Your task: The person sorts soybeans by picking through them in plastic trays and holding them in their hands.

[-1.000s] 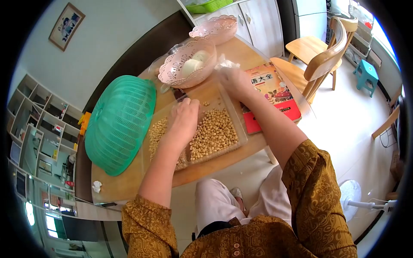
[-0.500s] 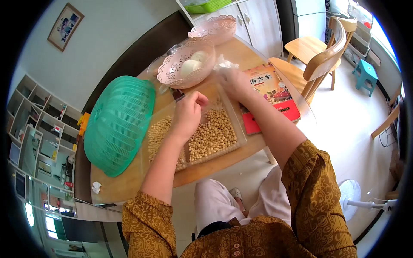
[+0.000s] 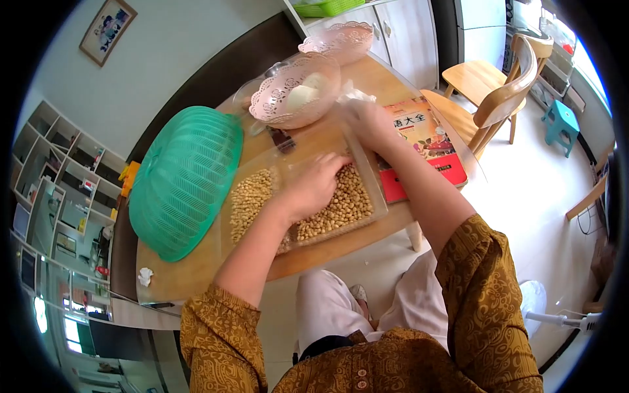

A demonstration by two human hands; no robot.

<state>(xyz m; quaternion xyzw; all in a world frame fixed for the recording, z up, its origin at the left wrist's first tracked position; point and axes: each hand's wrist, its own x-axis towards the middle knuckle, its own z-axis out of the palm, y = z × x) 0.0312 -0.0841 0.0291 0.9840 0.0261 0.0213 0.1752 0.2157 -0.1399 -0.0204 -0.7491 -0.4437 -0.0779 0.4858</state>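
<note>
A clear divided tray (image 3: 381,203) on the table holds pale round beans (image 3: 341,206) in its right part and more beans (image 3: 250,200) in its left part. My left hand (image 3: 314,187) is over the right part, fingers bent, the fingertips at the upper edge of the beans; what they hold, if anything, is too small to tell. My right hand (image 3: 367,121) is at the tray's upper right corner, beside a white crumpled tissue (image 3: 355,93) and a red and orange book (image 3: 426,147). Its fingers are blurred and partly hidden.
Pink lace-edged bowls (image 3: 278,108) stand at the back of the table, the nearer one with white items inside. A green mesh cover (image 3: 187,183) lies at the left, with a crumpled tissue (image 3: 145,276) near it. Wooden chairs (image 3: 501,105) are on the right.
My left hand has moved right and down, from above the tray's divider to the beans in the right part. My right hand stays beside the tissue. The view has shifted slightly.
</note>
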